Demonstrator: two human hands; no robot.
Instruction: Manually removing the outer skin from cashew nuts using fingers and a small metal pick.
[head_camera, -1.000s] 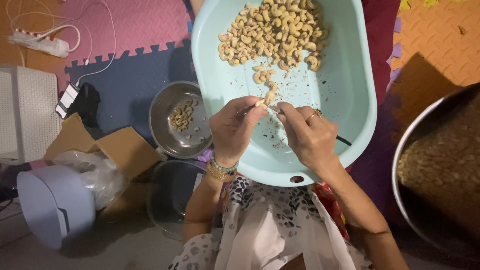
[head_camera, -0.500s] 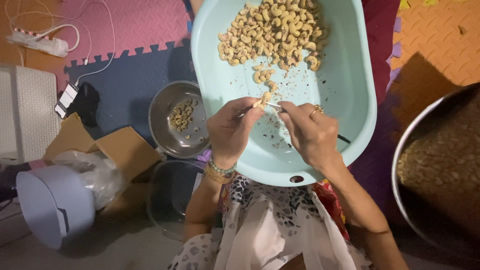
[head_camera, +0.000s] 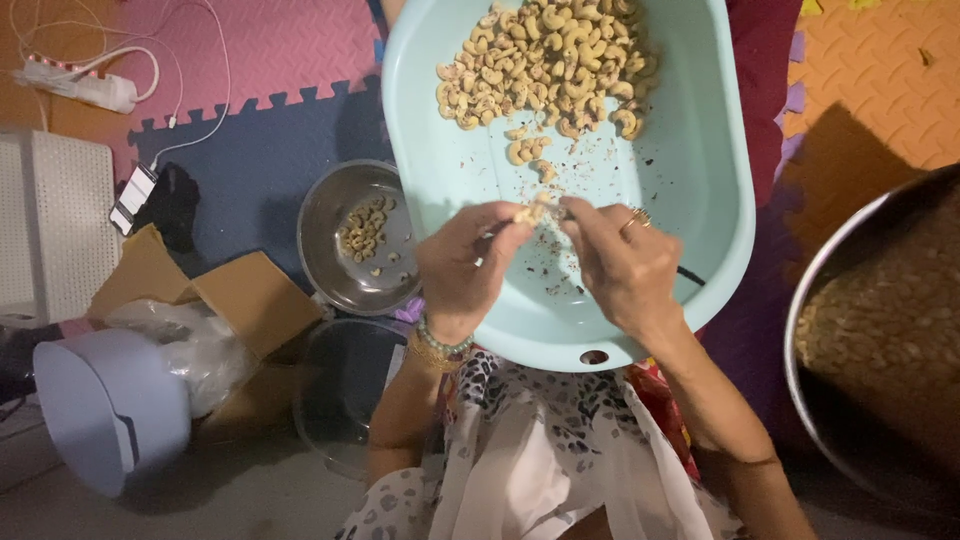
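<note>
Both hands meet at mid-frame over the pale turquoise tub (head_camera: 700, 200). The left hand (head_camera: 465, 265) pinches a pale, curved cashew (head_camera: 530, 211) between its fingertips; the right hand (head_camera: 620, 265) is closed on a thin tool whose dark end juts lower right, its tip at the nut. The cashew's long axis runs roughly left-right. A heap of cashews (head_camera: 545, 60) fills the tub's top; a steel bowl (head_camera: 335, 260) sits left.

I see a floor covered with interlocking foam mats (head_camera: 250, 150) in pink, dark blue and orange. On it lie a white power strip with cables (head_camera: 85, 88), a round steel bowl holding a few cashews (head_camera: 358, 238), a brown cardboard box (head_camera: 235, 300), a lavender plastic container (head_camera: 105, 410) and a large metal basin of nuts (head_camera: 885, 340).
</note>
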